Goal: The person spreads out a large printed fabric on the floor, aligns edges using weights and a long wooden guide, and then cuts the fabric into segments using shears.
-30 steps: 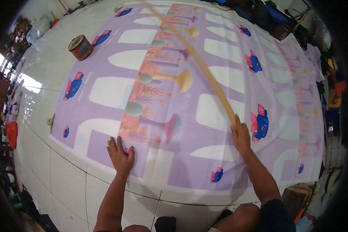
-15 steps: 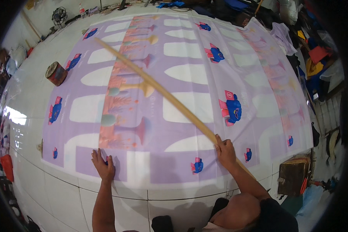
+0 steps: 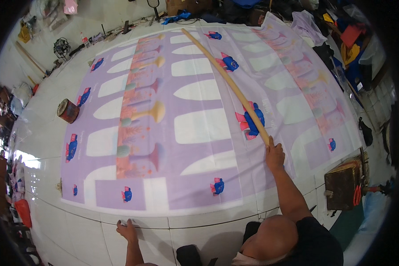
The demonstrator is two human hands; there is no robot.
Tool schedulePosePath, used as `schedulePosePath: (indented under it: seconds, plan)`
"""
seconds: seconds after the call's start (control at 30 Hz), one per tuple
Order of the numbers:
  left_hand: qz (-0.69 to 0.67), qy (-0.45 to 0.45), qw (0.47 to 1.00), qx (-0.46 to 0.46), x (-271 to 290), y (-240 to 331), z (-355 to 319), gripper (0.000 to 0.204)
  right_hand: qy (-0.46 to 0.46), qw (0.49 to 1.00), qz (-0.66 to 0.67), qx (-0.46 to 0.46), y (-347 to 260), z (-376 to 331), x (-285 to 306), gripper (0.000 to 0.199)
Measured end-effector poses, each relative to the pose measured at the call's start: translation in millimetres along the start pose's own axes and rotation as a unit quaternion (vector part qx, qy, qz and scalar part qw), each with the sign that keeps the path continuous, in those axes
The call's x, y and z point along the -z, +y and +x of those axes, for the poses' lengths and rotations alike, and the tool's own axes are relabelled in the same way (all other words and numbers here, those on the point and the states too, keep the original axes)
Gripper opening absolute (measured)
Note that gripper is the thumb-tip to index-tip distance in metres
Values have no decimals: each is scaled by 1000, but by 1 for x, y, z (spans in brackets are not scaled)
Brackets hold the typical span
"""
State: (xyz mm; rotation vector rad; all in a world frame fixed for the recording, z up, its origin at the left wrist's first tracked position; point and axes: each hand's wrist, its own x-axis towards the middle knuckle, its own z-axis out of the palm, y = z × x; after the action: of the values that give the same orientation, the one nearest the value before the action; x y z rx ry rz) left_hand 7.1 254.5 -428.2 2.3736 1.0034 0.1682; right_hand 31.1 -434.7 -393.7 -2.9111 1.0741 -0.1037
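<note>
A wide lilac printed fabric sheet (image 3: 195,186) lies spread over the tiled floor. It carries white arch shapes, coral bands and small blue-and-pink cartoon figures, and creases run down its right part. My right hand (image 3: 275,156) is wrapped round the near end of a long wooden stick (image 3: 228,80), which slants across the sheet to its far edge. Below the sheet's near edge, off the fabric, is my left hand (image 3: 127,230); its fingers are apart and nothing shows in them.
A rusty round can (image 3: 68,111) stands at the sheet's left edge. At the right near corner is a worn brown box (image 3: 341,186) with orange-handled scissors (image 3: 357,195). A small fan (image 3: 61,48) stands far left, and heaped cloth (image 3: 351,51) lies far right.
The stick has swung rightward across the sheet, and its far end now reaches the back edge. My left hand has come off the fabric and drawn back toward me. The view has shifted slightly.
</note>
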Motion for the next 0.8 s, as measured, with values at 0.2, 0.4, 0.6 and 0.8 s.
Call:
schedulePosePath:
  seconds: [0.2,0.4,0.6,0.8]
  plan:
    - [-204,-150,953,168,3,40,-7,73,-9,998,32,-60,34,16,3,50]
    - [-325,-131,909,227,12,32,38,74,-3,972,233,26,-15,-31,14,56]
    - [-332,-159,914,174,-12,34,12,74,-76,936,299,168,-32,-139,31,65]
    - [20,7,974,-224,2,4,4,64,-224,861,361,281,-166,-172,38,60]
